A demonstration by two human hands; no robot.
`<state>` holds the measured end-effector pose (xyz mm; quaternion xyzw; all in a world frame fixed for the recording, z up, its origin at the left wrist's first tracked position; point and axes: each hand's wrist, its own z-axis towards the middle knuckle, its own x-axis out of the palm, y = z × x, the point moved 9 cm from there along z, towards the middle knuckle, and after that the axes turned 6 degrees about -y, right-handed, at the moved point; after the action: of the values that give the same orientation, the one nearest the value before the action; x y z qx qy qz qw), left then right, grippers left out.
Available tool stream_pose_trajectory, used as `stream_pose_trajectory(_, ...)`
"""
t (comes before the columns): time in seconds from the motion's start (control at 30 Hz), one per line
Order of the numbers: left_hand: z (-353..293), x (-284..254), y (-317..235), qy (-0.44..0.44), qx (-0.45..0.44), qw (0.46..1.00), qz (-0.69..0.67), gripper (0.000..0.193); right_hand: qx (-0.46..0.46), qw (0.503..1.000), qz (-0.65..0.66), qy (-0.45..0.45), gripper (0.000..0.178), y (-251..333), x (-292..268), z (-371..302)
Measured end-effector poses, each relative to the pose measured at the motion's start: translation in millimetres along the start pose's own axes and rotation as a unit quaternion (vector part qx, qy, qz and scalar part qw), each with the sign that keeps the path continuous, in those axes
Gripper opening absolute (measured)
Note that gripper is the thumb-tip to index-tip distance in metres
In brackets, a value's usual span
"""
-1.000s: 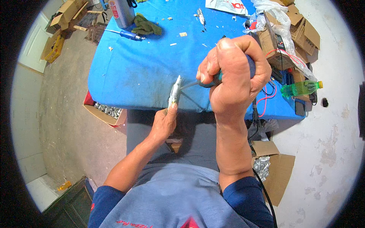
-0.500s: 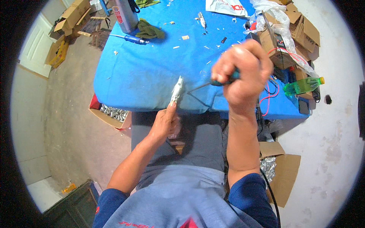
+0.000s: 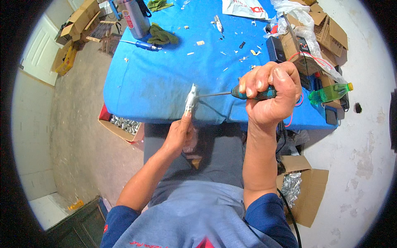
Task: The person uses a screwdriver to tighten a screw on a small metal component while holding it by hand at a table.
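My left hand is closed on the lower end of a small, elongated silver-white metal part, which stands out past my thumb over the near edge of the blue-covered table. In a fist, my right hand grips the dark teal handle of a screwdriver. Its thin shaft points left, and the tip reaches the right side of the metal part; whether it sits in a slot there cannot be made out.
At the far left stand a steel flask, a dark green cloth and a blue screwdriver. Small scraps dot the table. To the right are a green bottle and a phone. Boxes of metal parts flank my legs.
My right hand has moved slightly right and down, and the screwdriver has swung from slanting to nearly level, its tip now against the metal part. My left hand has barely moved.
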<state>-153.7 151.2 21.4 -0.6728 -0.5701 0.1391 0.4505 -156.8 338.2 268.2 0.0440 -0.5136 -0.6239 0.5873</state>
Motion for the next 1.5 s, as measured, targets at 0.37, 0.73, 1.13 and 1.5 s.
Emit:
stream_pose_trajectory(0.37, 0.5, 0.4, -0.5, 0.005, -0.010, 1.000, -0.026, 0.057, 0.007, 1.000, -0.003, -0.013, 0.018, -0.4, 11.0, 3.6)
stream_pose_trajectory(0.73, 1.3, 0.9, 0.0, 0.014, -0.009, 0.999, -0.028, 0.057, -0.002, 1.000, -0.013, -0.024, 0.018, -0.5, 6.1, 5.9)
stream_pose_trajectory(1.13, 0.0, 0.2, 0.1, 0.023, -0.008, 0.999, -0.022, 0.058, 0.020, 0.998, -0.058, 0.000, 0.021, -0.4, 8.2, 1.6)
stream_pose_trajectory(1.5, 2.0, 4.0, 0.4, 0.016, -0.007, 1.000, -0.024, 0.057, 0.012, 0.998, -0.054, 0.009, 0.021, -10.1, 27.0, 4.0)
